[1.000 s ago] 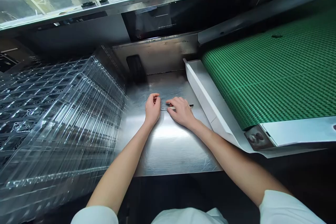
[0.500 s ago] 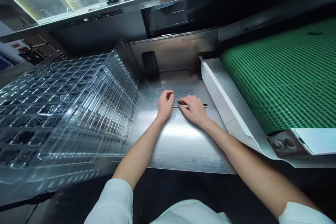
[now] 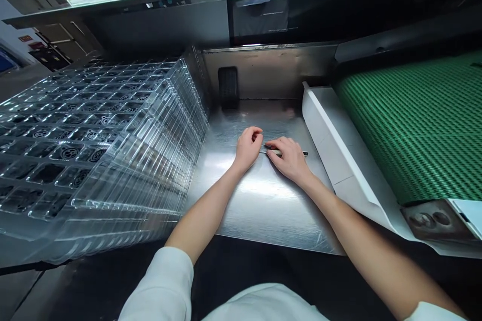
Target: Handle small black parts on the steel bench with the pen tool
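Note:
A slim metal strip (image 3: 286, 152) with a dark tip lies flat on the stainless steel table (image 3: 263, 210). My right hand (image 3: 289, 160) rests over its middle, with the fingers curled down onto it. My left hand (image 3: 248, 148) sits just left of the strip, its fingers curled in and its fingertips almost at the strip's left end. That hand holds nothing I can see. Part of the strip is hidden under my right fingers.
A stack of clear plastic blister trays (image 3: 101, 145) rises at the table's left. On the right, a white sheet-metal guide (image 3: 339, 155) borders a green woven conveyor belt (image 3: 410, 130). A black rubber block (image 3: 228, 88) stands against the back wall of the table.
The view has swung left, so the whole scene slides right in the frame. Both hands stay at the strip, with little change in their hold.

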### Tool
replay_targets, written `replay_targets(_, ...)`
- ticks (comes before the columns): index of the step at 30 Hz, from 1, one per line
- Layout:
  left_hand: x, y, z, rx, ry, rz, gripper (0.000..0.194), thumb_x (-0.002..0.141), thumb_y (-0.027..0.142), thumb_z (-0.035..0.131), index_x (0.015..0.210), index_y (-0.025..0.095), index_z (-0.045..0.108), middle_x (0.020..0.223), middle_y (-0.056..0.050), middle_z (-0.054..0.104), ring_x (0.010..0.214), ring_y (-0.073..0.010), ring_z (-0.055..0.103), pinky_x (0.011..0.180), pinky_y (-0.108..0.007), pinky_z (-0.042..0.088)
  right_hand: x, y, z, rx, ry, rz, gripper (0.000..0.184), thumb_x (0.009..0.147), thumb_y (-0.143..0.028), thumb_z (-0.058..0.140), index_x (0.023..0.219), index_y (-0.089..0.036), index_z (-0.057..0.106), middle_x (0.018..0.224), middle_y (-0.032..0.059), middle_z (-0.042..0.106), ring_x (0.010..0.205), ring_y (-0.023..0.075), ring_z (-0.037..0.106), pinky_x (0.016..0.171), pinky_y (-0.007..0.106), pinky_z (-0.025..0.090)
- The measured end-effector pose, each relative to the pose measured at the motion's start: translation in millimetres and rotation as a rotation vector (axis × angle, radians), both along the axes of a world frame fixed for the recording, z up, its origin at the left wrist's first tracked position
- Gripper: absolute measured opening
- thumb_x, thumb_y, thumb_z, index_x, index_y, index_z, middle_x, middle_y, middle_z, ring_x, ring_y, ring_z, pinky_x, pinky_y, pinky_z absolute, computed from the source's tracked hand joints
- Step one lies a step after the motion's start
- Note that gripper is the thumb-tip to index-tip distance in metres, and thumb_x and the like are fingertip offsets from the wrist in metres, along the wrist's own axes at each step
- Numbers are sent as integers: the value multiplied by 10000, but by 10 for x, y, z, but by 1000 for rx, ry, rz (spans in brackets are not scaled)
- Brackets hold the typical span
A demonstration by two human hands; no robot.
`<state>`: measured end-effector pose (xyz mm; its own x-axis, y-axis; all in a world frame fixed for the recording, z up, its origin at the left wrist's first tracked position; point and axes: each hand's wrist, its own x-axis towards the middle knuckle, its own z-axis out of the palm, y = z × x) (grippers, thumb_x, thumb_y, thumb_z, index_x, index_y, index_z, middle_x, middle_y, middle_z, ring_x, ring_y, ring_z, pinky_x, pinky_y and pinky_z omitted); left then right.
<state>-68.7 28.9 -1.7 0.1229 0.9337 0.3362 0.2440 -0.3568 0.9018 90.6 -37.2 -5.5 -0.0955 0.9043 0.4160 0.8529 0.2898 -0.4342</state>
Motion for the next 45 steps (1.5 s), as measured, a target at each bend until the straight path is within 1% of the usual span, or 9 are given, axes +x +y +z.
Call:
replay_targets(7, -30, -66, 30, -8, -10, 16, 156, 934, 108, 593, 964, 220, 698, 1030, -36, 710, 953, -181, 645, 872, -287, 467, -4, -15, 15, -12, -9, 1, 220, 996, -276, 597, 1152, -236, 746, 1082, 71, 682, 1048, 277, 594, 880, 407, 396)
replay_targets(14, -36, -91, 78, -65, 18, 9, 150, 967, 127, 567, 1015, 206, 685, 1080, -38, 712, 1003, -175, 641, 912, -299, 472, -2, -27, 14, 16, 80, 12, 195, 969, -259, 616, 1108, -231, 750, 1037, 45, 681, 1008, 252, 595, 863, 397, 376)
replay_targets(20, -31, -74, 60, -65, 0, -2, 145, 971, 131, 569, 1028, 199, 684, 1058, -40, 710, 982, -170, 642, 887, -290, 475, 15, -26, 0, 43, 103, 29, 188, 982, -251, 609, 1109, -220, 743, 1051, 46, 683, 1003, 248, 597, 867, 392, 379)
replay_targets(28, -24, -59, 30, -68, -40, -3, 128, 973, 156, 584, 1037, 199, 686, 1049, -38, 716, 973, -169, 645, 880, -287, 476, 12, -48, 39, 18, 99, 23, 186, 990, -242, 612, 1122, -224, 741, 1055, 40, 682, 1009, 245, 587, 864, 386, 376)
replay_targets(34, -19, -40, 2, -65, -42, -8, 128, 967, 169, 591, 1036, 206, 692, 1047, -35, 716, 974, -171, 644, 864, -286, 474, 10, -48, 28, 40, 108, 30, 185, 995, -256, 594, 1107, -223, 737, 1037, 39, 676, 985, 244, 578, 850, 390, 364)
replay_targets(45, -27, -53, 17, -87, -47, -18, 140, 981, 196, 582, 1061, 213, 695, 1076, -42, 718, 989, -172, 644, 896, -297, 479, 8, -51, 26, 25, 137, 26, 197, 997, -263, 567, 1104, -236, 730, 1057, 28, 679, 997, 239, 581, 861, 411, 382)
